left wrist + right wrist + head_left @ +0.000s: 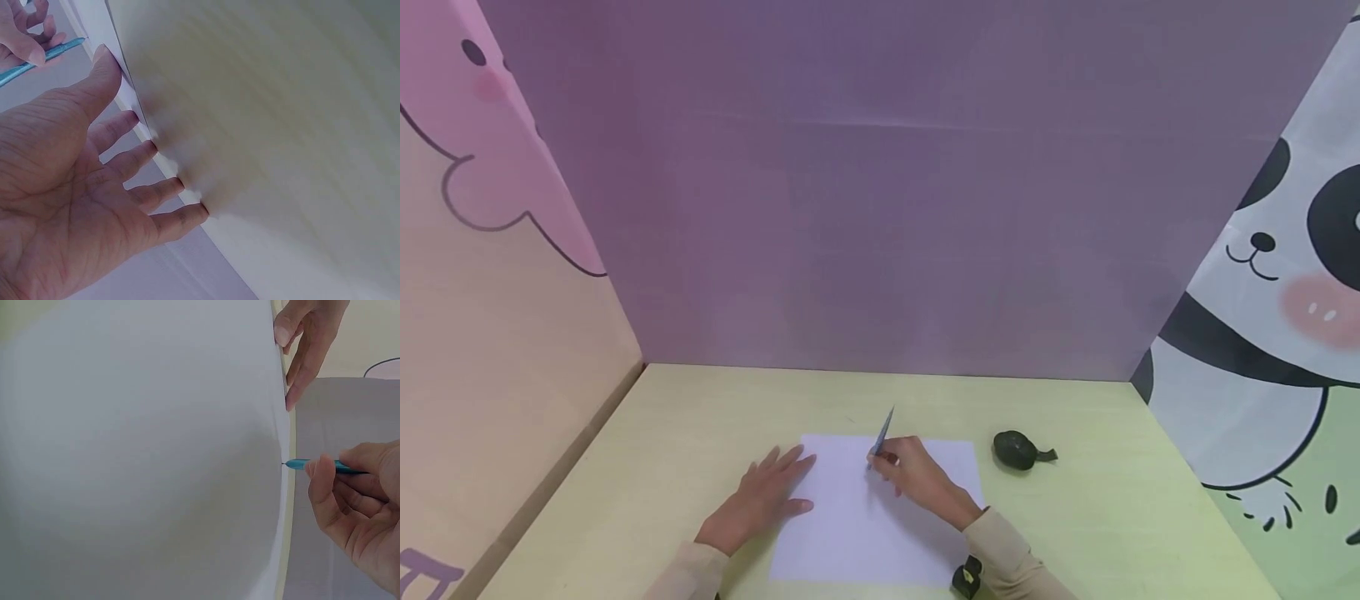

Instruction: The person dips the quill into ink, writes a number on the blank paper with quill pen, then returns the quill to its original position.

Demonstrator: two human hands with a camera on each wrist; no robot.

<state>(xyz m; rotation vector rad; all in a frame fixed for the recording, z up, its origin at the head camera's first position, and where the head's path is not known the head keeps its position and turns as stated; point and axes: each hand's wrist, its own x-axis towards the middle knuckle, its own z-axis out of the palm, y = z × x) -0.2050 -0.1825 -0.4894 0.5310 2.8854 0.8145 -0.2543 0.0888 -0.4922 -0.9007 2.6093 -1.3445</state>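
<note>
A sheet of white paper [850,533] lies on the table in the head view. My right hand [917,475] pinches a slim blue pen [884,427] between thumb and fingers, its tip down at the upper part of the sheet. In the right wrist view the teal pen [297,464] has its point right at the paper's surface [156,412]. My left hand [763,496] rests with spread fingers at the sheet's left edge. The left wrist view shows that hand [75,187] with its fingertips along the paper's edge, the fingers fairly straight.
A dark green, rounded object with a stem-like end [1015,450] lies on the table [1097,517] right of the paper. Behind the table stands a purple panel [880,208]. Cartoon-printed walls flank both sides, with a panda [1247,325] on the right.
</note>
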